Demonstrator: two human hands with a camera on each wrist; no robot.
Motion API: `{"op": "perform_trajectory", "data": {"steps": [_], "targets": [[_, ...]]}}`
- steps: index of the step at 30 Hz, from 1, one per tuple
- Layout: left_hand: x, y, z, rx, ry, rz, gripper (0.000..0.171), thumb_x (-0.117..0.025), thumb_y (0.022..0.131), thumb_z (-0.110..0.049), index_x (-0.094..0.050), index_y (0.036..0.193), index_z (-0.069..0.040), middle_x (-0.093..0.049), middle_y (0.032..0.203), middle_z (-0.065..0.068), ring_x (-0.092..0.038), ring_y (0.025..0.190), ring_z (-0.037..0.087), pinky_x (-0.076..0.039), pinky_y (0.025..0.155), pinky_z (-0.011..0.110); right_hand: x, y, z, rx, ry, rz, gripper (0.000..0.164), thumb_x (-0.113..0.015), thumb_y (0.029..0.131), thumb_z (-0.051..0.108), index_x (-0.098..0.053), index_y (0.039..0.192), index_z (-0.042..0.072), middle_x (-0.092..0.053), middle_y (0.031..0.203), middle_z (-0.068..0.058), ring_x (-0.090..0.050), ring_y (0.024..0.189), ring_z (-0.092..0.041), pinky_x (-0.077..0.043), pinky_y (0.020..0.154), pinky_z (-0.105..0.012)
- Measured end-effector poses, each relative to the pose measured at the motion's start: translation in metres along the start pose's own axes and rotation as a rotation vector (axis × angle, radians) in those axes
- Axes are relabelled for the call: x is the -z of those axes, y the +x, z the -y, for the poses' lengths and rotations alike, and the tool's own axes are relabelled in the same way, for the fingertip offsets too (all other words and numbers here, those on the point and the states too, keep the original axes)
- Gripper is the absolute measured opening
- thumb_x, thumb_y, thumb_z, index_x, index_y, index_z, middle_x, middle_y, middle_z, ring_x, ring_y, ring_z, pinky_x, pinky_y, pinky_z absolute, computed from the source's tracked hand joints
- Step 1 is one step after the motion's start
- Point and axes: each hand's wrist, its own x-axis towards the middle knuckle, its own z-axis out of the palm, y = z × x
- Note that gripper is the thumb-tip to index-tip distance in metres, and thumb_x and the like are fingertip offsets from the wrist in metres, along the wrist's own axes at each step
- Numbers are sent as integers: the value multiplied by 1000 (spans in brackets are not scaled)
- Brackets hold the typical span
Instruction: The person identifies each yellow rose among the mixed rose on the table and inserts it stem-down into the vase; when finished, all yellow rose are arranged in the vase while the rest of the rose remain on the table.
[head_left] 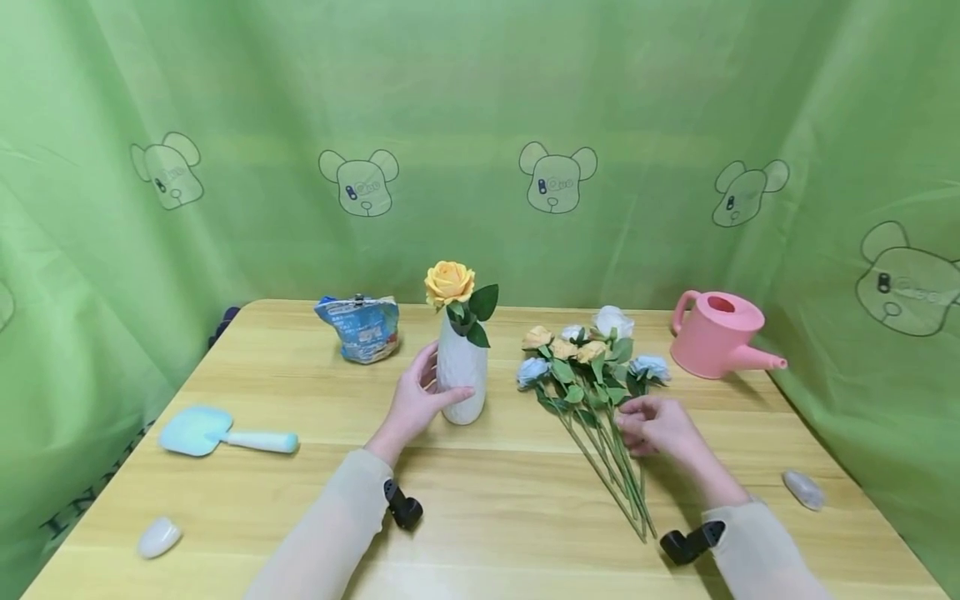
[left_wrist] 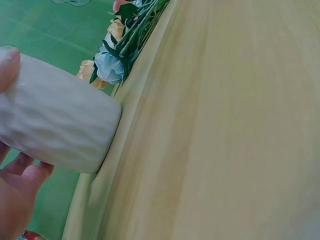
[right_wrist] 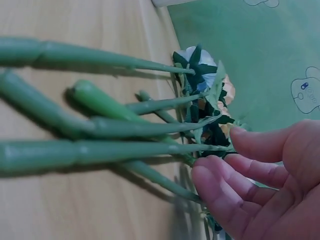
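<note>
My left hand (head_left: 420, 400) is wrapped around a white textured vase (head_left: 461, 375) that stands upright on the table. A single yellow rose (head_left: 450, 283) with dark green leaves rises from its mouth. In the left wrist view, the thumb and fingers lie on opposite sides of the vase (left_wrist: 55, 110). Over on the right, several artificial flowers (head_left: 581, 358) in white, pale blue and peach lie with their long green stems (head_left: 615, 475) toward me. My right hand (head_left: 656, 425) is at the upper stems, its thumb and fingers curled around one green stem (right_wrist: 190, 148).
A pink watering can (head_left: 716, 333) stands at the back right, and a clipped blue bag (head_left: 363, 329) at the back left. A light blue shovel (head_left: 198, 431) lies on the left. Smooth stones (head_left: 159, 537) sit near both sides. Green curtain (head_left: 465, 108) hangs behind the table.
</note>
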Motion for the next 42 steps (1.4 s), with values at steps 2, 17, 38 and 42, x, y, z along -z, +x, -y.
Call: {"op": "perform_trajectory", "data": {"steps": [2, 17, 38, 42], "targets": [[0, 1, 1, 4, 1, -1, 81, -80, 74, -15, -36, 142, -12, -44, 138, 12, -44, 124, 28, -38, 102, 38, -1, 1, -2, -19, 9, 2, 40, -63, 86, 5, -47, 117, -15, -61, 91, -21, -62, 70, -26, -57, 63, -39], [1, 12, 30, -8, -10, -32, 81, -84, 68, -28, -42, 137, -25, -49, 131, 2, -47, 120, 21, -39, 101, 35, -8, 6, -2, -88, -7, 9, 42, -62, 81, -6, -45, 119, -15, -62, 84, -16, -59, 63, -22, -56, 57, -37], [1, 11, 30, -9, -7, -32, 80, -83, 68, -29, -42, 136, -26, -49, 131, 1, -47, 120, 21, -39, 101, 34, 3, -2, 15, 40, 101, -2, 44, -61, 87, 1, -42, 124, -13, -58, 100, -23, -60, 70, -22, -57, 61, -37], [1, 10, 30, -9, 1, -27, 80, -83, 68, -29, -42, 137, -25, -49, 132, 1, -47, 120, 21, -39, 101, 34, 2, -3, 22, 121, 93, -26, 45, -61, 86, 1, -43, 125, -13, -57, 102, -26, -62, 74, -27, -57, 64, -38]]}}
